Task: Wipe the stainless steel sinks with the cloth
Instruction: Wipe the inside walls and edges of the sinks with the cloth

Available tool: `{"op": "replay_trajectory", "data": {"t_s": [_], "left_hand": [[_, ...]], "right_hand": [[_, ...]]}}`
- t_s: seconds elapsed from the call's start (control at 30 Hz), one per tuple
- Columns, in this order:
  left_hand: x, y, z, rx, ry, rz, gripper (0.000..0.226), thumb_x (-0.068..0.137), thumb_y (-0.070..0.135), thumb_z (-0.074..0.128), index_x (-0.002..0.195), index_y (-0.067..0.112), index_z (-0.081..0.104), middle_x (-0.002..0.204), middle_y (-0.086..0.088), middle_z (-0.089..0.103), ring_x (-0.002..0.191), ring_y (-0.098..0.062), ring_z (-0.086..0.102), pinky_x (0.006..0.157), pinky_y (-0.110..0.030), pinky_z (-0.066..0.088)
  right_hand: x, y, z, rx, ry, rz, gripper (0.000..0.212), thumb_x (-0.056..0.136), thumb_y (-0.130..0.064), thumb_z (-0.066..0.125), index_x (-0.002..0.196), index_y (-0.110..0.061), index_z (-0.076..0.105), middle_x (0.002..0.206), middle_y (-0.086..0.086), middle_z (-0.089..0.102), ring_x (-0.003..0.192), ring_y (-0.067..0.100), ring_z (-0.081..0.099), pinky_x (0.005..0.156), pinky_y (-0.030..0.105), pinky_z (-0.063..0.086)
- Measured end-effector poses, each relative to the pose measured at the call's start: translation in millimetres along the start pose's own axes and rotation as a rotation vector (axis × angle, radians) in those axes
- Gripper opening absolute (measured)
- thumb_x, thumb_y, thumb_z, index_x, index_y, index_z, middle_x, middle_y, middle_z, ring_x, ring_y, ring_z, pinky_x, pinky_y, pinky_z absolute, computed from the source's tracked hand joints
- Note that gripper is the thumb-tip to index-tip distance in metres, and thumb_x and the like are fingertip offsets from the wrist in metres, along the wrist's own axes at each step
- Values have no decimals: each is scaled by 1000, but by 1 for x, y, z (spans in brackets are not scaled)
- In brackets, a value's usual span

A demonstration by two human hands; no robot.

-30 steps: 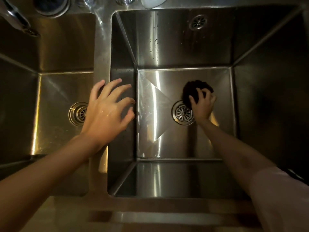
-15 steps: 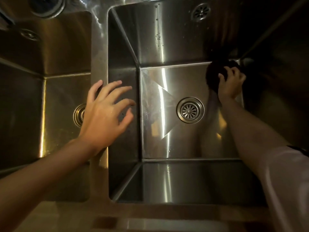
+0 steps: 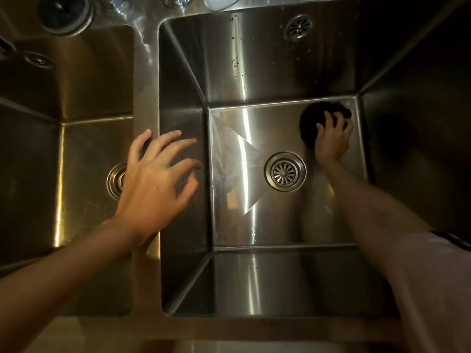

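Two stainless steel sinks lie side by side below me. In the right sink, my right hand presses a bunched dark cloth onto the sink floor near the far right corner, fingers curled over it. Its round drain sits just left of that hand. My left hand hovers with spread, relaxed fingers over the divider between the sinks, holding nothing. The left sink shows part of its drain beside my left hand.
An overflow grille is set in the right sink's back wall, which carries water drops. A round fitting and tap bases stand on the wet back ledge. A white object pokes in at the top edge.
My right hand carried the cloth from beside the drain out to the far right corner of the sink floor. The left hand has hardly moved.
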State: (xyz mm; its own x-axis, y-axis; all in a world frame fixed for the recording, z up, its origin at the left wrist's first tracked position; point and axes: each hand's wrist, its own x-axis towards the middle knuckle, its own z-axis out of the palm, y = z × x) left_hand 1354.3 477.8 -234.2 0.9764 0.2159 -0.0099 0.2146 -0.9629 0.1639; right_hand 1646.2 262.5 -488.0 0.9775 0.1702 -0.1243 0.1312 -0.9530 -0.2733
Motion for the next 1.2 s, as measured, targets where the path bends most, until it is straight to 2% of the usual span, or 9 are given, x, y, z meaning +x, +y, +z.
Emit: {"op": "replay_trajectory", "data": {"t_s": [0.07, 0.23, 0.4, 0.5, 0.67, 0.83, 0.9, 1.03, 1.2], "left_hand": [[0, 1, 0, -1, -6, -3, 31, 90, 31, 45, 96, 20, 74, 132, -3, 59, 134, -23, 42, 116, -49, 17], [1, 1, -1, -6, -23, -14, 31, 90, 31, 45, 97, 20, 74, 132, -4, 59, 135, -22, 40, 116, -49, 16], [1, 1, -2, -12, -25, -18, 30, 90, 30, 46, 97, 20, 74, 132, -3, 59, 135, -22, 40, 116, -50, 18], [1, 1, -4, -11, -29, -15, 30, 90, 29, 47, 96, 20, 74, 132, -4, 59, 135, -23, 41, 115, -50, 18], [2, 1, -5, -6, -47, -19, 31, 90, 31, 45, 96, 21, 74, 132, -4, 59, 135, -23, 41, 115, -52, 19], [1, 2, -4, 20, -67, 13, 31, 90, 32, 45, 97, 21, 74, 133, -4, 58, 135, -24, 40, 114, -55, 18], [2, 2, -4, 19, -65, 8, 32, 90, 32, 45, 99, 20, 73, 133, -4, 58, 136, -24, 40, 114, -55, 18], [2, 2, -4, 2, -48, -17, 31, 90, 31, 45, 102, 19, 71, 132, -4, 58, 135, -23, 40, 115, -51, 17], [3, 3, -6, -6, -54, -38, 31, 90, 30, 45, 104, 18, 71, 132, -4, 58, 136, -23, 40, 116, -49, 16]], "right_hand": [[30, 7, -8, -6, 6, -10, 41, 98, -31, 41, 139, -23, 47, 146, 3, 41, 136, 32, 31, 104, 41, 37], [40, 10, -13, 40, 54, 155, 40, 99, -29, 41, 138, -25, 46, 145, -1, 41, 133, 30, 35, 99, 42, 43], [-19, -8, 4, 173, 106, 475, 47, 100, -40, 30, 145, -27, 38, 154, -2, 31, 139, 29, 28, 112, 33, 25], [-56, -22, 10, 249, 114, 607, 50, 100, -43, 28, 147, -24, 35, 155, 1, 30, 140, 31, 26, 115, 34, 21], [-84, -37, 16, 132, -18, 445, 63, 97, -54, 31, 150, -22, 25, 156, 7, 23, 141, 35, 21, 116, 41, 23], [-30, -3, 0, 56, -47, 148, 51, 95, -35, 48, 144, -26, 39, 151, 2, 35, 139, 33, 28, 103, 44, 39], [-13, 16, -9, 60, -36, 136, 49, 94, -35, 50, 142, -28, 42, 149, 0, 37, 135, 32, 32, 100, 44, 42], [-33, 20, -7, 129, 39, 355, 50, 96, -36, 45, 144, -27, 38, 153, -1, 32, 137, 31, 30, 109, 40, 32], [-87, -30, 2, 339, 92, 786, 54, 98, -38, 42, 148, -24, 31, 156, 3, 25, 139, 33, 24, 115, 37, 22]]}}
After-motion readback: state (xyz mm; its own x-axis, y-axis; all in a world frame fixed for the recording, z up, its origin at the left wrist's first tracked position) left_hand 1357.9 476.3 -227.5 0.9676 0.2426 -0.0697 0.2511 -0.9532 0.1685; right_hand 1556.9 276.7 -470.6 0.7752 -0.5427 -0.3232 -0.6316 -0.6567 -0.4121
